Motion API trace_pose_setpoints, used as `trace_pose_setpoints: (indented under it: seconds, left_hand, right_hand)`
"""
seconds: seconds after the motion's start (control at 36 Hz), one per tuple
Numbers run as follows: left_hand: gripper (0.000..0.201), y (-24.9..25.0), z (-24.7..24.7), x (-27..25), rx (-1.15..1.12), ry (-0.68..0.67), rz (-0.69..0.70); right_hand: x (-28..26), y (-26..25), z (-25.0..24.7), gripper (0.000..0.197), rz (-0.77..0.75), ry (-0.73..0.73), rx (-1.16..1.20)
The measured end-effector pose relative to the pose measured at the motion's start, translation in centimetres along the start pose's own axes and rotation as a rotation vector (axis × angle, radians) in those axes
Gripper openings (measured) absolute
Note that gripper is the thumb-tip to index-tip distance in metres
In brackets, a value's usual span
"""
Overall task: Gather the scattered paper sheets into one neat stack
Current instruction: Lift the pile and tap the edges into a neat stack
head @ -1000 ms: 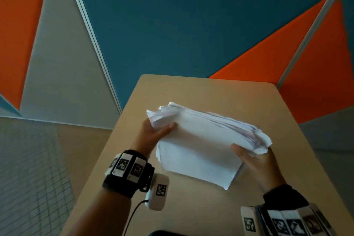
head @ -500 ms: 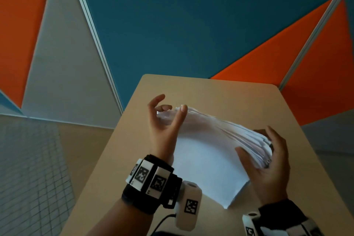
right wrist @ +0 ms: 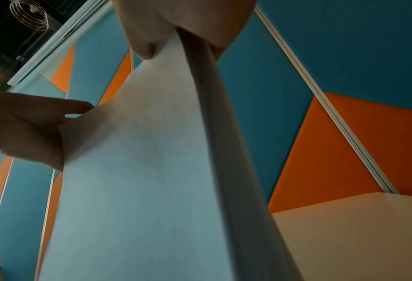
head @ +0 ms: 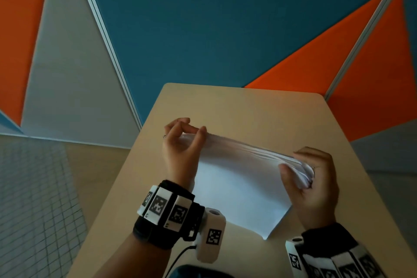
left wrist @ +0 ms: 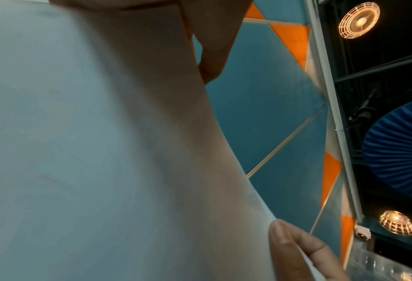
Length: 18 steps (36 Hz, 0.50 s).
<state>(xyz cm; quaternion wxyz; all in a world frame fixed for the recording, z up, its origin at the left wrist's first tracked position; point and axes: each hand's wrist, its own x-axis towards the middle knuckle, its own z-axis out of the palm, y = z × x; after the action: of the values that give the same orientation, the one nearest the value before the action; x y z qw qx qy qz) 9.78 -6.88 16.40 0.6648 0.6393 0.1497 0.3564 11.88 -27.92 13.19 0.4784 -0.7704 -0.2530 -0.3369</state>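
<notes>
A person holds a stack of white paper sheets point(head: 239, 178) on edge over a beige table point(head: 248, 106), the pile standing nearly upright with its lower corner at or just above the tabletop; contact cannot be told from the head view. The left hand point(head: 180, 153) pinches the stack's upper left corner between thumb and curled fingers. The right hand point(head: 316, 183) grips the right edge, thumb on the near face and fingers wrapped behind, where the sheet edges fan slightly and look uneven. Both wrists wear black bands with printed square markers point(head: 160, 205). Behind the table stand wall panels point(head: 203, 29) in teal, orange and grey. The wrist views show the pale sheet faces close up.
</notes>
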Motion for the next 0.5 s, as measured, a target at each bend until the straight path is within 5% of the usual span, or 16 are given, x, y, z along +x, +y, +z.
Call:
trace_pose_setpoints:
  seconds: [0.14,0.42,0.5]
  left_hand:
    - [0.019,-0.1,-0.3,-0.2,-0.074,-0.024,-0.023]
    - [0.023,-1.2,-0.3,0.3,-0.262,-0.064,-0.044]
    - [0.066,-2.7,-1.9,1.2,-0.253,-0.322,-0.097]
  right_hand:
    - [-0.2,-0.1,0.3,0.033,-0.040,-0.049,-0.048]
    - [-0.6,0.5,0.5,0.016,-0.009,-0.008,-0.129]
    - [-0.5,0.6,0.1,0.013,0.016,0.015,-0.084]
